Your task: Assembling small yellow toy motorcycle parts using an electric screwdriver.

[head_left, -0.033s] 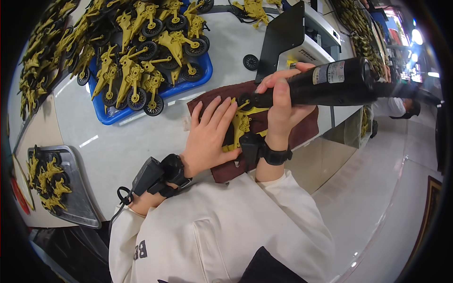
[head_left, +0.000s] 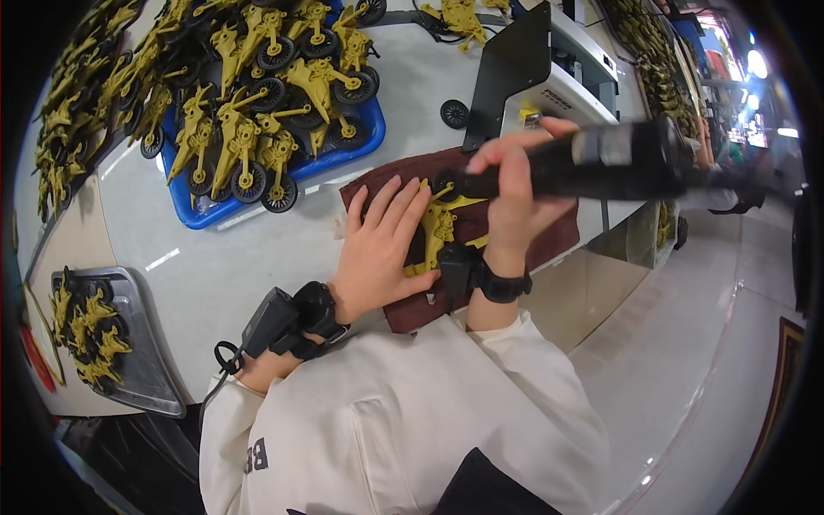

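My left hand [head_left: 384, 240] lies flat with fingers stretched out, its fingertips and thumb against a yellow plastic toy motorcycle frame [head_left: 439, 226]. That frame rests on a dark red cloth [head_left: 549, 236], with a black wheel [head_left: 445, 184] at its far end. In my right hand [head_left: 518, 193] is a black electric screwdriver [head_left: 622, 159], held nearly level, its narrow end pointing left toward the wheel. The tool is smeared by motion, and I cannot tell whether its tip touches the wheel. Both wrists wear black strapped devices.
A blue tray [head_left: 202, 215] heaped with yellow frames and wheels stands at the far left. A metal tray [head_left: 159, 365] holds several more at the near left. Behind the cloth are a loose wheel [head_left: 454, 113] and a white machine with a black panel [head_left: 508, 77].
The electric screwdriver has shifted slightly and is more blurred. My left hand and the yellow frame have stayed in place.
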Available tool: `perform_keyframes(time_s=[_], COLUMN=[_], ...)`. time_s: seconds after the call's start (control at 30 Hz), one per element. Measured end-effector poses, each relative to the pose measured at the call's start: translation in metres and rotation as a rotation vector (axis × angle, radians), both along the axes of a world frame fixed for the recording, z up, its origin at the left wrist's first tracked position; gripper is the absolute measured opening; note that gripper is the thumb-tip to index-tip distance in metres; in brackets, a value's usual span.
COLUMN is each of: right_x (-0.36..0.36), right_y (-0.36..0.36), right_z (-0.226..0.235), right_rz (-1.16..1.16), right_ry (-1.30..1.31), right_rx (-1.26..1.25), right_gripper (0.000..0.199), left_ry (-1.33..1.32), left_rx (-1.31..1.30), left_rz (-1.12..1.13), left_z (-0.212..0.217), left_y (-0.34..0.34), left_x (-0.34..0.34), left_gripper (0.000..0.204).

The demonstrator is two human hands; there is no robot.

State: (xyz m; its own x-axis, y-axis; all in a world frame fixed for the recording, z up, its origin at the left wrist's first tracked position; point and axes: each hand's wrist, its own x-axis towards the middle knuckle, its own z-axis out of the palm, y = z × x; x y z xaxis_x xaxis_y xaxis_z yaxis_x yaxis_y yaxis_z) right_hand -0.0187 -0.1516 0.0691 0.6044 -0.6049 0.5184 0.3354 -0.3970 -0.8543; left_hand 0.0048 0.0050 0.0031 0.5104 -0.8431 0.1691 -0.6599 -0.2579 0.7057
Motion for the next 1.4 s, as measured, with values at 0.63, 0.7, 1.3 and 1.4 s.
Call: perform_keyframes(time_s=[0.63,0.7,1.3,1.4], right_x=[-0.045,-0.056,-0.015,-0.037], right_y=[-0.009,0.013,-0.048,-0.015], right_z=[0.032,0.024,0.056,0.044], right_rz=[-0.092,-0.044,-0.338,-0.176], right_ry=[-0.175,-0.194,-0.201,-0.101], right_rx=[0.08,0.072,-0.017,0.18], right_gripper=[0.058,0.061,0.05,0.052], left_ry=[-0.031,-0.035,-0.061,-0.074], left_rx=[-0.03,-0.028,-0.023,-0.034], left_rz=[-0.01,-0.008,-0.013,-0.007], left_z=[-0.003,-0.002,-0.001,-0.001], left_y=[-0.001,0.0,0.0,0.003], left_x=[-0.001,0.0,-0.005,-0.003], left_gripper=[0.098,0.098,0.098,0.097])
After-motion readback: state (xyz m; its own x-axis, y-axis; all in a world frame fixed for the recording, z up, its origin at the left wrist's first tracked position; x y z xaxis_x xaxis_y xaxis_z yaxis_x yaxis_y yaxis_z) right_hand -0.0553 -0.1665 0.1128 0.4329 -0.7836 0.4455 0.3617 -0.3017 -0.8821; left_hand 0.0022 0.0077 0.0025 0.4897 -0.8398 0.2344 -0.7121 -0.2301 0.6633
